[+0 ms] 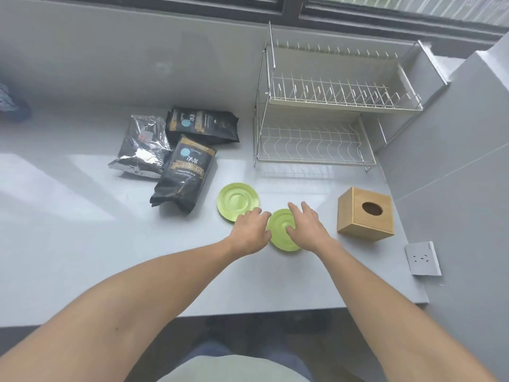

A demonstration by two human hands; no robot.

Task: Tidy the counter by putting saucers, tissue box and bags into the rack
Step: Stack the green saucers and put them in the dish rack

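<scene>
Neither grip has closed: left hand [251, 226] and right hand [306, 226], fingers spread, flank the near saucer [281, 233] on the table [82, 244]. Rack [316, 139] empty; far saucer [238, 201], bags [181, 155], tissue box [366, 215] all remain.

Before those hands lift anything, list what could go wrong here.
1. Both hands, left hand and right hand, crowd the near saucer; a fumbled lift could knock it into the far saucer close beside it.
2. The rack has thin wire slots; a saucer set in loosely might tip out.
3. The tissue box sits near the counter's right end and could be nudged.
</scene>
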